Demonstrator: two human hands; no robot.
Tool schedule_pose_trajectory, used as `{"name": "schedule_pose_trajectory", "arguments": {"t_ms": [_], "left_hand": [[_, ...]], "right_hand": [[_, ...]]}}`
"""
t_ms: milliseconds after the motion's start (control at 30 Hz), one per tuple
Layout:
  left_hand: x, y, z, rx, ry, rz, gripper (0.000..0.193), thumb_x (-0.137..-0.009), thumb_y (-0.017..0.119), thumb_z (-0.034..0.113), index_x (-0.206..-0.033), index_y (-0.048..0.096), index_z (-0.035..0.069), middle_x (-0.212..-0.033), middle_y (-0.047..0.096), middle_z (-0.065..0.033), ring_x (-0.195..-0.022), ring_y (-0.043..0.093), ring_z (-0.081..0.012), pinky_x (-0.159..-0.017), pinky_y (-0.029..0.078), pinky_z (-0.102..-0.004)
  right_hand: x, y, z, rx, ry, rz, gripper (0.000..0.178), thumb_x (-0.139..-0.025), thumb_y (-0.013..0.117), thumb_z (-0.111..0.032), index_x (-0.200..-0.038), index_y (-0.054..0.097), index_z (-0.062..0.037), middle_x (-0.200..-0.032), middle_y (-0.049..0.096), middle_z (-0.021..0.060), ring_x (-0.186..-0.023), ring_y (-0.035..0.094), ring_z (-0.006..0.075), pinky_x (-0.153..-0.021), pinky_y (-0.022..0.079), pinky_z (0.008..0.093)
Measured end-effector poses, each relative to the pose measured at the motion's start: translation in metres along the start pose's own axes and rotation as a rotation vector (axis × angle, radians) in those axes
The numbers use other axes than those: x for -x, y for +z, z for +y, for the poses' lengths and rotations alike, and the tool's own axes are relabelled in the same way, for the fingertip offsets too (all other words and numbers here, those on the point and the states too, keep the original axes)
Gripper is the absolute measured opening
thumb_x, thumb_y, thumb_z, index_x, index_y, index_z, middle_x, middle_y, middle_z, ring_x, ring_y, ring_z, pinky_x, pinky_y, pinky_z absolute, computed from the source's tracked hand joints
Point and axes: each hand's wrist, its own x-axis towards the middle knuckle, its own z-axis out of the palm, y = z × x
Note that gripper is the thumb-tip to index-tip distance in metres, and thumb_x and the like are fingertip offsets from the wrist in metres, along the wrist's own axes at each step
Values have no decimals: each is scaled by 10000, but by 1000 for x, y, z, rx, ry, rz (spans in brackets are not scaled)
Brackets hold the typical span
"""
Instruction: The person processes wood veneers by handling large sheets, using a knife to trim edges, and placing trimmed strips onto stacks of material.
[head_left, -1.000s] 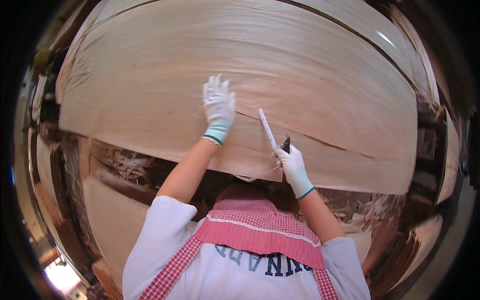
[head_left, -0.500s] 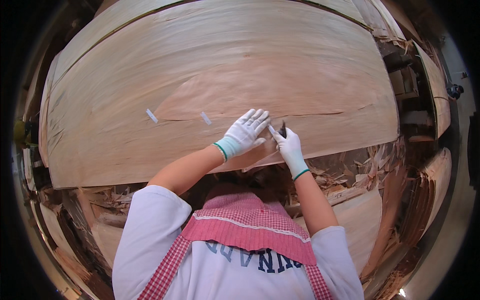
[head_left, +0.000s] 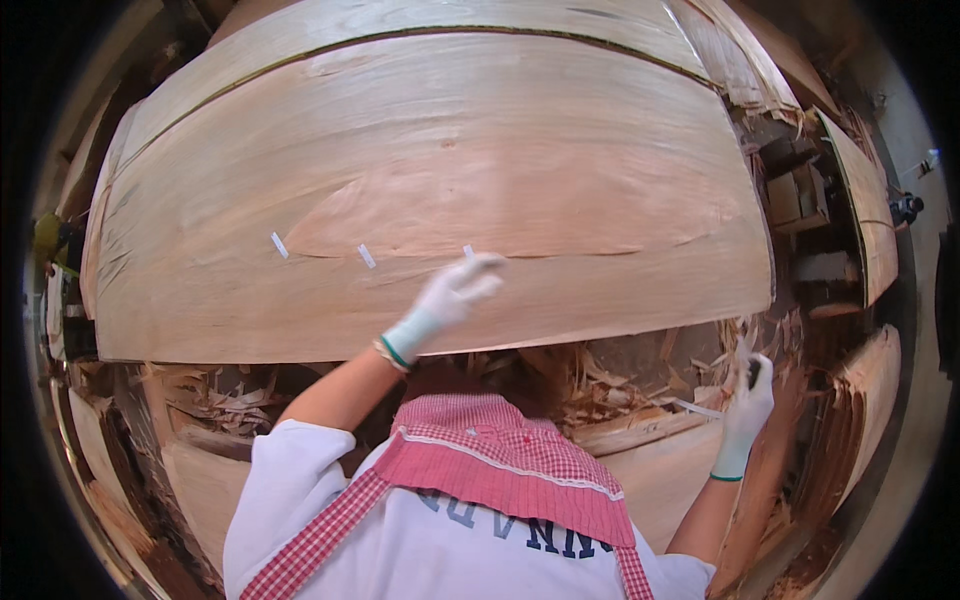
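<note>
Left grip [head_left: 455, 295] presses thin, grainy veneer sheet [head_left: 430, 160].

1. I see heaps of splintered wood scraps [head_left: 640, 370] under the bench edge, between both hands
2. Stacked veneer sheets [head_left: 865, 230] lean beyond the right hand, in warm light

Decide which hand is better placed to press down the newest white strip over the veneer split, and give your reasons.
Probably the left. The left hand is already on the veneer sheet at the newest white strip. The right hand is off the sheet, over wood scraps, holding a small tool.
</note>
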Motion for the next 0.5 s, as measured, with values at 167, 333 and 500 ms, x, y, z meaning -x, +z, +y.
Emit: {"name": "schedule_pose_trajectory", "arguments": {"t_ms": [167, 333, 500], "left_hand": [[-28, 60, 102, 732, -53, -230, 413, -910, 630, 79, -1290, 487, 5, -1207, 570, -84, -1107, 553, -151, -967, 447, -312], [-73, 29, 84, 675, -153, 80, 105, -948, 572, 89, -1024, 596, 21, -930, 640, -29, -867, 601, -89, -751, 495, -240], [-171, 16, -46, 259, -155, 399, 82, -897, 609, 84, -958, 608, 29, -915, 654, -73, -821, 619, -141, -692, 496, -269]], "right_hand": [[-9, 65, -139, -237, -536, -471, 284, -756, 644, 45, -1011, 559, -48, -804, 592, 155, -715, 621, 315, -645, 486, 366], [-31, 140, -175, -461, -436, -577, 206, -821, 633, -14, -1017, 570, -32, -791, 619, 144, -687, 631, 288, -622, 485, 345], [-74, 254, -135, -381, -50, -818, 181, -905, 616, -170, -915, 592, 9, -667, 614, 80, -587, 571, 126, -544, 453, 307]]}}
